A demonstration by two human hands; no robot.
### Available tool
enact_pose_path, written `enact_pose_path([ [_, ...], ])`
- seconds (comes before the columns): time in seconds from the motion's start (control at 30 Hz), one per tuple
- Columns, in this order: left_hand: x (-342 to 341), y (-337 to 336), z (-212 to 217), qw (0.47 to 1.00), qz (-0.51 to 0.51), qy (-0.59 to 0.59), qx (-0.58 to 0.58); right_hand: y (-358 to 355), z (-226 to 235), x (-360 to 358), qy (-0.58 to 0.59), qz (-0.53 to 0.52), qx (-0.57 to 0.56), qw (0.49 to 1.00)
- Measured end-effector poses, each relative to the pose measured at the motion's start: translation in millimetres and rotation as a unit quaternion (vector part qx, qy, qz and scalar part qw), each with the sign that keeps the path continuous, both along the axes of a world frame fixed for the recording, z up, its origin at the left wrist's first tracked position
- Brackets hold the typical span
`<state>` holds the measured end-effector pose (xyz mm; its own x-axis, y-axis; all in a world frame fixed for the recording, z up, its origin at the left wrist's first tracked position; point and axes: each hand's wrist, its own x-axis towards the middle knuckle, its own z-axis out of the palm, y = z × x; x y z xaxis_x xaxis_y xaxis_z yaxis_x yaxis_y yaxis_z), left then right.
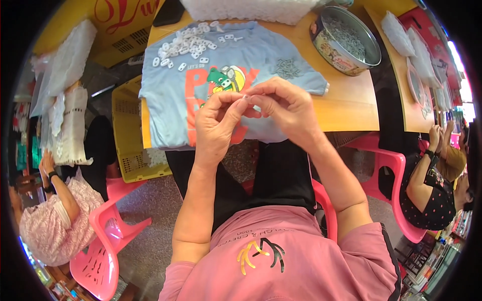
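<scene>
Both my hands meet over the front part of a light blue printed T-shirt [165, 120] spread on the table. My left hand [219, 120] is closed in a pinch on a small white plastic piece [245, 97], mostly hidden by the fingertips. My right hand [287, 108] pinches at the same spot; what its fingers hold is too covered to make out. At the far left of the shirt lies a heap of white two-holed plastic pieces [188, 42], a few scattered beside it. A small pile of grey metal screws [286, 68] rests on the shirt's right side.
An open round tin [346, 64] of similar screws stands at the table's far right. White bubble-wrapped goods [251, 11] sit at the far edge. A yellow crate [131, 150] is on the floor at left. People sit on both sides, near pink chairs [103, 246].
</scene>
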<state>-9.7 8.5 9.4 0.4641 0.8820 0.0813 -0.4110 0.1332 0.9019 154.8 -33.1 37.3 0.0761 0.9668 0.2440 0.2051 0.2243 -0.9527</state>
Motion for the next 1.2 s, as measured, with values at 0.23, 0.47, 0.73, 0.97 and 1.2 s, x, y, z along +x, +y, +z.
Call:
enact_pose_path([
  [0.23, 0, -1, -1, 1.0, 0.006, 0.001, 0.031, -7, 5, 14, -0.169, -0.078, 0.103, 0.977],
  [0.47, 2, -2, 0, 0.998, 0.013, 0.02, 0.052, 24, 6, 66, -0.406, -0.156, 0.135, 0.89],
  [0.73, 3, -1, 1, 0.999, 0.017, 0.021, 0.046, 44, 7, 61, -0.514, -0.118, 0.117, 0.842],
  [0.97, 2, -2, -1, 0.999, 0.018, 0.018, 0.047, 50, 4, 54, -0.529, -0.099, 0.118, 0.835],
  [1.2, 4, 3, 1, 0.998, 0.051, -0.013, -0.023, 48, 2, 44, -0.475, -0.059, 0.151, 0.865],
])
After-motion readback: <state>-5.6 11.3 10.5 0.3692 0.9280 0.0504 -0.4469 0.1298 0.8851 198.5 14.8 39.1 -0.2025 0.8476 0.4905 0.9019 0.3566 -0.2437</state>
